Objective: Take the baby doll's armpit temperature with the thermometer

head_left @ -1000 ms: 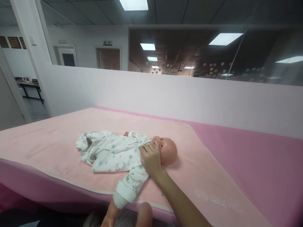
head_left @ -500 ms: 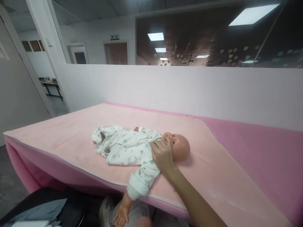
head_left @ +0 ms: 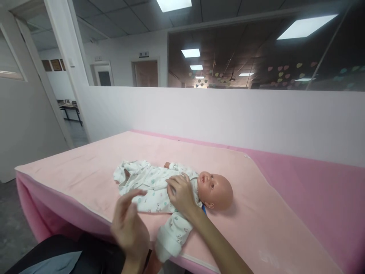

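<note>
A baby doll (head_left: 218, 191) lies on its back, its head to the right. It wears a white long-sleeved romper (head_left: 156, 198) with small printed figures and dots. My right hand (head_left: 181, 194) rests on the doll's chest, fingers curled in against the front of the romper, seemingly pinching the cloth. Nearer to me, my left hand (head_left: 131, 224) is raised beside the doll's lower body, somewhat blurred, thumb and fingers apart with nothing in them. The doll's near sleeve (head_left: 173, 236) hangs toward the table edge; its hand there is mostly hidden.
A pale pink cover (head_left: 85, 163) spreads under the doll, over a darker pink cloth (head_left: 322, 182) draping at the front left. Behind stands a white half wall (head_left: 228, 118) with glass above. A door (head_left: 25, 110) is at the left.
My right hand has moved from the doll's chin and collar down to its chest. My left hand has come up into view over the near edge. The view has tilted up slightly.
</note>
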{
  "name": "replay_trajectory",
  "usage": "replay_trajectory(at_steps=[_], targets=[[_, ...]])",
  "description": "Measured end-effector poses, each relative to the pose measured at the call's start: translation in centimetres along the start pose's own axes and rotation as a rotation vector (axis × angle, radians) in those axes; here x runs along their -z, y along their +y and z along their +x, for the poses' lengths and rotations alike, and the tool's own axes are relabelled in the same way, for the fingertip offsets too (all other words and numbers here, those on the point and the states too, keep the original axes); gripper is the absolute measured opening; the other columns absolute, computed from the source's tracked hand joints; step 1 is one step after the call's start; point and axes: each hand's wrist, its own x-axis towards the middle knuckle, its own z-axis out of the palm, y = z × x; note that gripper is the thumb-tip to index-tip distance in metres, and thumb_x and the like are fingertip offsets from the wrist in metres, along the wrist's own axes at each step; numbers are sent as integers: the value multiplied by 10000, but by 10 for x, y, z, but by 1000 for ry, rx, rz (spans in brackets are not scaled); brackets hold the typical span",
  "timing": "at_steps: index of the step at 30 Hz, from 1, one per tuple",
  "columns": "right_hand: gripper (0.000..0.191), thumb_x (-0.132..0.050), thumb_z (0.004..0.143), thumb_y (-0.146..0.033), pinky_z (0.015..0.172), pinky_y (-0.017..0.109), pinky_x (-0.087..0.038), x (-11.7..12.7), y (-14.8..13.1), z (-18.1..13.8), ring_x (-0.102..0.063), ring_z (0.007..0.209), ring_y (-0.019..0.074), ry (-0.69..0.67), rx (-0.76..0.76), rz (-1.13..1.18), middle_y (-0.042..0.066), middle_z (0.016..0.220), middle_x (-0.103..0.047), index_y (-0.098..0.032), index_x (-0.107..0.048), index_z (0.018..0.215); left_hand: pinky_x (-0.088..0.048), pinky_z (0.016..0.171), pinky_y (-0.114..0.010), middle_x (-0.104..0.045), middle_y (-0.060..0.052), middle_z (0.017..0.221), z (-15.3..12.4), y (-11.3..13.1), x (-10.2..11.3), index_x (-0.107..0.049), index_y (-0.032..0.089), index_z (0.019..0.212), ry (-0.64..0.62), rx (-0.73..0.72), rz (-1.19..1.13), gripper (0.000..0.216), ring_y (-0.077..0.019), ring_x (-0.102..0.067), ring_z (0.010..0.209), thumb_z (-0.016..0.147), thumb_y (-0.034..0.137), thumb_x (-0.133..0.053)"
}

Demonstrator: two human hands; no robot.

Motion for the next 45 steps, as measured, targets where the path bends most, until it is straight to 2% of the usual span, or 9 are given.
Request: replay_trajectory(at_steps=[4, 7, 9, 12, 17, 25, 33, 37, 45], targets=[[175, -503, 800, -160, 804, 313, -383, -8, 2, -7, -531, 817, 159, 28, -70, 35, 22, 860, -619, -205, -602, 937, -470, 768, -321, -638, -28, 868, 26, -37, -17, -620, 208, 844, -260, -58, 134, 187, -205, -578, 883, 843, 300, -457], [145, -490, 809, -162, 753, 305, -395, -9, 2, -12, -526, 804, 168, 61, -94, 48, 29, 836, -609, -201, -593, 904, -474, 786, -331, -642, -46, 961, 33, -62, -25, -631, 220, 956, -456, -73, 204, 234, -209, -570, 946, 846, 316, -448], [123, -480, 813, -160, 738, 304, -399, -8, 2, -14, -523, 789, 169, 66, -100, 55, 31, 815, -600, -200, -586, 862, -469, 808, -347, -635, -50, 1012, 31, -69, -28, -613, 230, 1030, -565, -81, 226, 260, -212, -564, 966, 841, 305, -452], [123, -463, 815, -141, 725, 299, -402, -8, 2, -15, -519, 769, 166, 63, -117, 73, 28, 787, -589, -200, -571, 811, -438, 853, -390, -639, -46, 1018, 28, -71, -32, -609, 235, 1045, -640, -122, 272, 269, -227, -556, 965, 820, 266, -466], [136, -445, 829, -145, 736, 301, -408, -8, 2, -15, -524, 782, 168, 82, -138, 104, 32, 794, -595, -199, -569, 832, -416, 870, -401, -627, -53, 1021, 30, -73, -39, -629, 222, 983, -686, -141, 321, 244, -239, -545, 965, 810, 256, -460], [155, -424, 840, -142, 745, 308, -419, -10, 3, -16, -527, 804, 175, 86, -146, 110, 38, 819, -603, -196, -564, 880, -427, 866, -391, -590, -70, 984, 17, -82, -50, -597, 199, 937, -590, -50, 253, 225, -228, -535, 956, 847, 275, -406], [193, -387, 851, -121, 730, 310, -424, -13, 5, -17, -535, 789, 173, 81, -128, 141, 40, 802, -605, -197, -562, 873, -441, 870, -353, -587, -72, 1008, 24, -88, -43, -594, 192, 899, -671, 81, 43, 162, -215, -539, 986, 805, 260, -480], [183, -400, 849, -119, 735, 310, -423, -14, 5, -18, -534, 789, 174, 75, -127, 135, 37, 800, -609, -197, -566, 862, -462, 830, -323, -597, -70, 976, 25, -86, -41, -591, 181, 858, -653, 138, -33, 129, -210, -558, 966, 777, 247, -515], [168, -405, 863, -161, 748, 304, -409, -9, 2, -15, -532, 801, 172, 54, -113, 105, 44, 811, -611, -189, -571, 874, -462, 795, -307, -638, -53, 933, 27, -80, -37, -616, 183, 894, -638, 142, 30, 177, -197, -586, 901, 772, 275, -528]])
